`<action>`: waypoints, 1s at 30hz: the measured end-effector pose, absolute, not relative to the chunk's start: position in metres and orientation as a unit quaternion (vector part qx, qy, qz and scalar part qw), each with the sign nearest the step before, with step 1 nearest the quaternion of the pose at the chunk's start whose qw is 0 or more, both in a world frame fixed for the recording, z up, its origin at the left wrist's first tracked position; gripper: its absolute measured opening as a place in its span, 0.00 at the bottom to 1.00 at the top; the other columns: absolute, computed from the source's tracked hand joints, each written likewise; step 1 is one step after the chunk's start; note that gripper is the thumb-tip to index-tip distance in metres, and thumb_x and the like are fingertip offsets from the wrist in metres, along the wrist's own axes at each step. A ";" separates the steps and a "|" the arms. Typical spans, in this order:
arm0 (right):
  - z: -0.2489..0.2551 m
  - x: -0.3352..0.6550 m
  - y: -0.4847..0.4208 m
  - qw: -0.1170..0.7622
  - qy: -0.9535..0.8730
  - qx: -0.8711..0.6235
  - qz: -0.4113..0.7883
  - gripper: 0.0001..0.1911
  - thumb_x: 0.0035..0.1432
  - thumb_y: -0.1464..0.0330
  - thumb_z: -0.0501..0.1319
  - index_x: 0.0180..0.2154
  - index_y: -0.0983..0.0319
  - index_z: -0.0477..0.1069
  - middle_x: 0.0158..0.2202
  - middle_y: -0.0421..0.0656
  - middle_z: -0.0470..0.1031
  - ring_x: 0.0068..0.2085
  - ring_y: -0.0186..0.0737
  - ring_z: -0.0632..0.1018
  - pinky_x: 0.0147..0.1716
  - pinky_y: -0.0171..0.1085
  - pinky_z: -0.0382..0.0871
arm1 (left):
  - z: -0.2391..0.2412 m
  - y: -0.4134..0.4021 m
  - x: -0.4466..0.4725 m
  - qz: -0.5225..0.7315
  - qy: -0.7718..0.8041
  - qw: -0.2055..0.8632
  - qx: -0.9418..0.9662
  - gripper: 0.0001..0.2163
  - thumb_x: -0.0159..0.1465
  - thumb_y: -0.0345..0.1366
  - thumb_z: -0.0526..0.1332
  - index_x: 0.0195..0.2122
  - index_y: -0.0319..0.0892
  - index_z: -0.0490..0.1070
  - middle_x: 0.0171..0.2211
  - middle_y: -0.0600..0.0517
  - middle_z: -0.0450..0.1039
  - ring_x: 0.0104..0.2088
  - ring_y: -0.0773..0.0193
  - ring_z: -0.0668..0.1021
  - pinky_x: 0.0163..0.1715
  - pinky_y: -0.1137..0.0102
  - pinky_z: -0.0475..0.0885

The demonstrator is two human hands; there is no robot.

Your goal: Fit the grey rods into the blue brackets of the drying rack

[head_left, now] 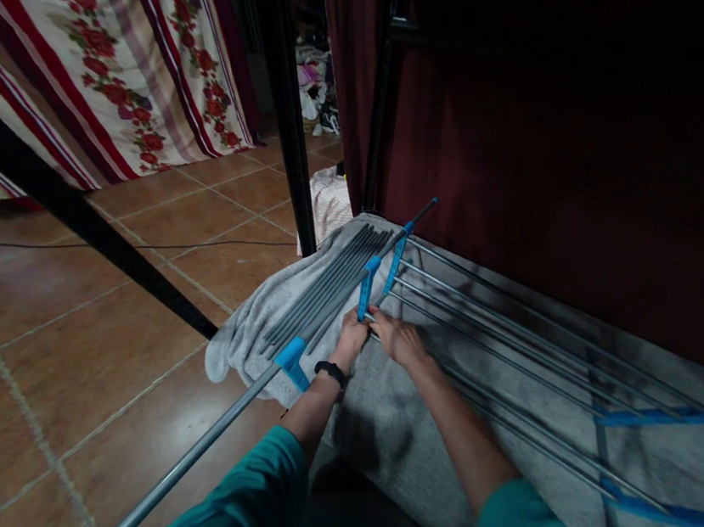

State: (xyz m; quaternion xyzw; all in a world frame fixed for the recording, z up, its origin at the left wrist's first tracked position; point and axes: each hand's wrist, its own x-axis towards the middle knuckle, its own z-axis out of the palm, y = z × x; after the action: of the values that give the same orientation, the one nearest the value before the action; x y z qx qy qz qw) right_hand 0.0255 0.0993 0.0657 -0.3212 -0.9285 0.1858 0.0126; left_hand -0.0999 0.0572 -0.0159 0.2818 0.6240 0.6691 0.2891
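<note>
My left hand (351,337), with a dark band at its wrist, is closed around the lower end of a blue plastic bracket (366,287). My right hand (397,338) pinches a grey metal rod (477,390) close to its end at that bracket; the fingertips are partly hidden. Whether the rod sits fully in the bracket I cannot tell. Another blue bracket (396,262) stands just behind, with several parallel rods running right from it to a blue end piece (673,418). A long grey pole (192,462) carries the brackets, including a nearer blue one (294,361).
Several loose grey rods (327,286) lie side by side on a grey blanket (238,331). Black metal posts (290,111) rise at the left. Beyond are a tiled floor (142,349) with a thin cable (219,243), a floral curtain (114,55) and a dark red cloth (530,174).
</note>
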 end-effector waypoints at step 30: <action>0.069 0.021 0.102 -0.006 -0.913 -0.326 0.244 0.23 0.74 0.58 0.49 0.64 0.54 0.65 0.56 0.47 0.80 0.54 0.46 0.82 0.48 0.36 0.72 | -0.016 0.057 -0.103 0.652 0.639 0.267 0.308 0.12 0.50 0.25 0.59 0.34 0.43 0.77 0.34 0.50 0.79 0.38 0.60 0.78 0.47 0.65 0.72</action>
State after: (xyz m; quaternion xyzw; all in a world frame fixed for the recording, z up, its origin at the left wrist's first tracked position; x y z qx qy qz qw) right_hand 0.0211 0.1022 0.0693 -0.3261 -0.9134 0.2437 -0.0061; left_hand -0.1034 0.0572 -0.0162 0.3078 0.6393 0.6519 0.2674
